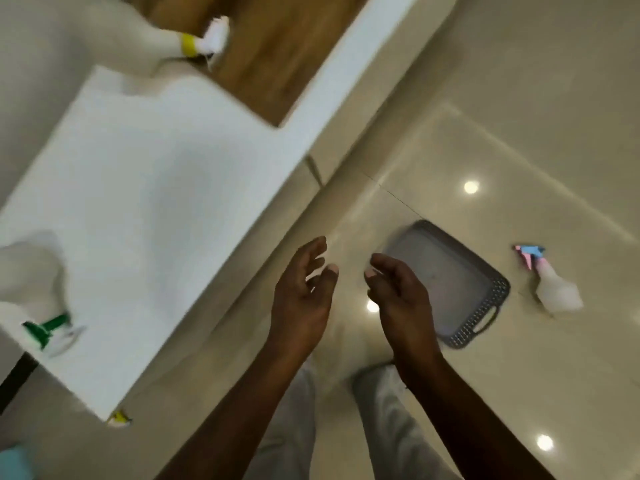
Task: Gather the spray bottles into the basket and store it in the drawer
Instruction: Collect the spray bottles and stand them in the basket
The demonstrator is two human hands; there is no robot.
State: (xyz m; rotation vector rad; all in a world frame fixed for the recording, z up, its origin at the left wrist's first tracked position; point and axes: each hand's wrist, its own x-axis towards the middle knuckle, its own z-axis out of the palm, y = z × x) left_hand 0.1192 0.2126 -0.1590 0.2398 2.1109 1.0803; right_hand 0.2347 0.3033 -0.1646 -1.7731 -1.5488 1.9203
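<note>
A grey plastic basket point(485, 289) lies on the tiled floor, with nothing visible in it. Right of it a clear spray bottle with a pink and blue head point(550, 282) lies on the floor. On the white counter point(156, 209) stand a white bottle with a green trigger point(31, 285) at the left edge and a white bottle with a yellow collar point(162, 39) at the far end. A yellow-tipped piece point(119, 418) peeks out under the counter's near corner. My left hand point(301, 289) and my right hand point(398, 292) hover with fingers apart, holding nothing, just left of the basket.
A wooden surface point(270, 53) lies beyond the white counter. My legs in light trousers point(377, 420) stand on the glossy floor, which reflects ceiling lights. A black leg point(17, 379) shows at the left and something light blue point(14, 462) in the bottom left corner.
</note>
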